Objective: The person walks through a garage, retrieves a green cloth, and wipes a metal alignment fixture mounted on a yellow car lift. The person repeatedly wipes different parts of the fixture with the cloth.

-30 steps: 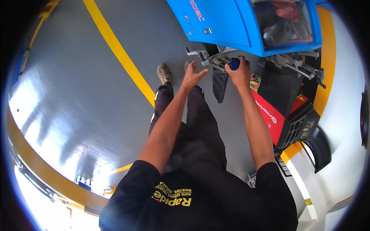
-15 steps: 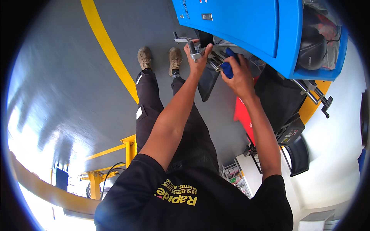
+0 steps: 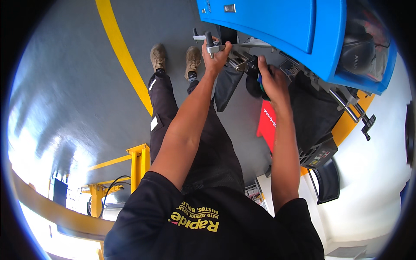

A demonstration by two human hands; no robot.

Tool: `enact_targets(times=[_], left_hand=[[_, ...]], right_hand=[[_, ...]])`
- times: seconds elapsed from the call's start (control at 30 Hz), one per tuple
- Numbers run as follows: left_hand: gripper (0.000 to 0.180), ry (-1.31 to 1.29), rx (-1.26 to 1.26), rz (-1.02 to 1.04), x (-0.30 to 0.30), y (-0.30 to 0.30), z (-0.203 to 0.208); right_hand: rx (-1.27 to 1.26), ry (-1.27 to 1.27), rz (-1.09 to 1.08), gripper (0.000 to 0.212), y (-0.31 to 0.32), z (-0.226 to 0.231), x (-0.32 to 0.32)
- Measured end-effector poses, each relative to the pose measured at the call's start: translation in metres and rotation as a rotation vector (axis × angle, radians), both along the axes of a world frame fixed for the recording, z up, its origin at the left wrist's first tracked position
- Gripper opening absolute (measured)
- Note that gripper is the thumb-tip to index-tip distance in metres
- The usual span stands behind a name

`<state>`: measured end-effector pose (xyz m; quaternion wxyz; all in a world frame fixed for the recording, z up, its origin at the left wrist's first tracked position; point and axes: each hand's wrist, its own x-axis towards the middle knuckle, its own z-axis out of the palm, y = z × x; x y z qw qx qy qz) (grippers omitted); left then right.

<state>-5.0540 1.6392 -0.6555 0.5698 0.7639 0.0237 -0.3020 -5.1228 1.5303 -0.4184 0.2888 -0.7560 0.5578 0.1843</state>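
Our right hand (image 3: 276,84) had turned since the earlier frame, from lying over a blue thing at the rod ends to standing with its thumb raised, so that a black knob (image 3: 252,67) and a rounded dark piece (image 3: 253,88) now showed beside it. Only a sliver of blue was left in sight by the palm. We could not tell whether that hand gripped the knob or merely lay against it, since its thumb stood away and the other fingers were blurred and largely turned from view. Our left hand (image 3: 215,60) stayed closed around the grey metal bracket (image 3: 213,49), thumb on one side and fingers behind it. That bracket, with its upright pegs, sat just below the edge of the blue cabinet (image 3: 268,24), and metal rods (image 3: 235,64) ran between it and the knob. We took the change to mean that the left hand was steadying the bracket while the right attended to the knob end. A dark flap (image 3: 227,89) hung just below the rods, with a red box (image 3: 267,123) near our right forearm.
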Motion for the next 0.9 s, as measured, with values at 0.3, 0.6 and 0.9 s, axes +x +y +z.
enact_targets(times=[0.3,0.6,0.9], left_hand=[[0.047,-0.073,-0.012,0.001,-0.001,0.003,-0.015],[0.044,-0.022,-0.081,0.002,0.002,0.007,0.004],[0.047,-0.138,0.036,-0.065,0.002,0.007,0.000]], right_hand=[[-0.202,0.073,0.093,0.050,0.006,0.006,0.016],[-0.227,0.104,0.135,0.057,0.021,0.042,0.059],[-0.105,0.480,0.083,0.082,0.017,0.028,0.060]])
